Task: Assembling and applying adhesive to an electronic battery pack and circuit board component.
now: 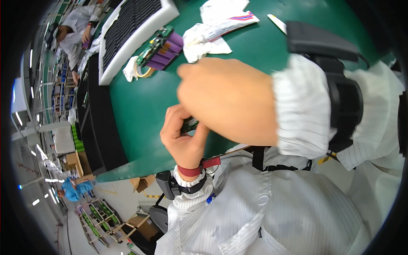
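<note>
My left hand [185, 138], with a red band at the wrist, is closed in a pinch near the table's front edge. Between its thumb and fingers shows a small dark piece with some green [190, 125], mostly hidden. Directly over it, my right hand [223, 91] is bent down with its fingers curled. Its fingertips are out of sight behind the hand, so what they grip does not show. Beyond the hands stands a block of purple battery cells [169, 50] with a green circuit board [154, 46] along its side.
A roll of tape [146, 73] lies beside the cells. Behind them are a striped tube [229, 26] on crumpled white wipes [195, 53], a white blade-shaped tool [277, 23] and a white foam tray [104, 63] of black pieces. Another person [78, 32] works at the far left.
</note>
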`<state>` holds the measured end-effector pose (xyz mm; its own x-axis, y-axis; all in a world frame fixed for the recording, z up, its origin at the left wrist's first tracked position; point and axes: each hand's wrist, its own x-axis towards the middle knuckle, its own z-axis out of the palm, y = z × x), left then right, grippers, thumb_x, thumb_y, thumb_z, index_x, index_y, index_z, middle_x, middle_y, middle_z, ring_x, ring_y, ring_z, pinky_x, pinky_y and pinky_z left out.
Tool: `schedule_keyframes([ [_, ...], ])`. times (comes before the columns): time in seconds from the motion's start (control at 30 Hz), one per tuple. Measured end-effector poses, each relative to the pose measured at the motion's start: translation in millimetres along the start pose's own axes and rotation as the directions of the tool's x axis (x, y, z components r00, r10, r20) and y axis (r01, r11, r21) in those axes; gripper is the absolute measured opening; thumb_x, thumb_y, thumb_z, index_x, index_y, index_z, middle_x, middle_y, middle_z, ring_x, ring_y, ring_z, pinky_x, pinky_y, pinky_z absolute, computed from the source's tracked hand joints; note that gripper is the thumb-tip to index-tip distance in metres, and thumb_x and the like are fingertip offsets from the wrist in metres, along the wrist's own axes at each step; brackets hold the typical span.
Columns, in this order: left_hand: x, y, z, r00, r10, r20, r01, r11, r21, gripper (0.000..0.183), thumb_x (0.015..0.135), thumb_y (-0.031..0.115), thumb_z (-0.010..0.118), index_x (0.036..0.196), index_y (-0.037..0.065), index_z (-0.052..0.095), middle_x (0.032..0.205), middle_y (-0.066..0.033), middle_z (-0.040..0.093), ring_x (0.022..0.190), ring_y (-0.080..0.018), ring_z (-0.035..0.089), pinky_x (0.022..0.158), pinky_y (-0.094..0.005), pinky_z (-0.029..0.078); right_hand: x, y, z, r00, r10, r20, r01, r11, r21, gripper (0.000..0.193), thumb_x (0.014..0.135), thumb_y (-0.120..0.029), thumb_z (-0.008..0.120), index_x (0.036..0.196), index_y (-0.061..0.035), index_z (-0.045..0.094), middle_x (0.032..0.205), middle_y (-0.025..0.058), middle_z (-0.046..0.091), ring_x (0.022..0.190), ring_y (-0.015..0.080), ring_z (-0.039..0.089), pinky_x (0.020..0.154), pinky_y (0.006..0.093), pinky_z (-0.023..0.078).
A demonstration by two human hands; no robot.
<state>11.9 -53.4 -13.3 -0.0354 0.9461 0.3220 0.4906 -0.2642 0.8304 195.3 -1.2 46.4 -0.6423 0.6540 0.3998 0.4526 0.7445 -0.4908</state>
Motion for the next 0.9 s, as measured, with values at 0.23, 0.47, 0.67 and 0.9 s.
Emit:
schedule_keyframes([
  [0.23,7.2,6.7,7.8,0.993,0.118,0.032,-0.118,0.993,0.000,0.023,0.068,0.002,0.082,0.085,0.000,0.068,0.087,-0.0102,0.069,0.081,-0.0247,0.063,0.073,-0.0325,0.048,-3.4,9.5,-7.1,0.979,-0.002,0.203,0.041,0.982,-0.185,0.014,0.066,-0.006,0.069,0.079,-0.0019,0.065,0.086,0.0060,0.057,0.088,0.0235,0.058,0.066,0.0334,0.054],
  [0.47,5.2,2.8,5.9,0.994,0.104,0.021,-0.105,0.994,0.013,0.022,0.069,0.004,0.081,0.086,0.000,0.068,0.087,-0.0096,0.069,0.080,-0.0232,0.062,0.071,-0.0316,0.048,4.3,-4.8,-10.6,0.976,-0.071,0.206,0.122,0.961,-0.248,0.011,0.063,-0.007,0.070,0.071,-0.0024,0.064,0.081,0.0064,0.055,0.085,0.0203,0.056,0.056,0.0298,0.054],
  [0.67,8.4,0.4,4.9,0.998,0.068,0.008,-0.068,0.998,0.000,0.021,0.071,0.004,0.079,0.088,0.000,0.068,0.088,-0.0097,0.069,0.080,-0.0213,0.062,0.070,-0.0302,0.049,4.9,-5.4,-6.2,0.973,-0.106,0.204,0.165,0.941,-0.294,0.010,0.063,-0.007,0.069,0.067,-0.0005,0.062,0.086,0.0080,0.054,0.089,0.0206,0.054,0.056,0.0275,0.054],
  [0.9,14.2,-0.6,-0.8,0.993,0.109,0.049,-0.111,0.993,0.034,0.024,0.070,0.004,0.083,0.088,-0.002,0.068,0.089,-0.0112,0.068,0.079,-0.0203,0.064,0.072,-0.0291,0.050,2.1,16.2,7.9,0.961,-0.182,0.207,0.247,0.902,-0.354,0.019,0.067,-0.012,0.071,0.078,0.0013,0.063,0.087,0.0097,0.055,0.090,0.0224,0.055,0.068,0.0292,0.053],
])
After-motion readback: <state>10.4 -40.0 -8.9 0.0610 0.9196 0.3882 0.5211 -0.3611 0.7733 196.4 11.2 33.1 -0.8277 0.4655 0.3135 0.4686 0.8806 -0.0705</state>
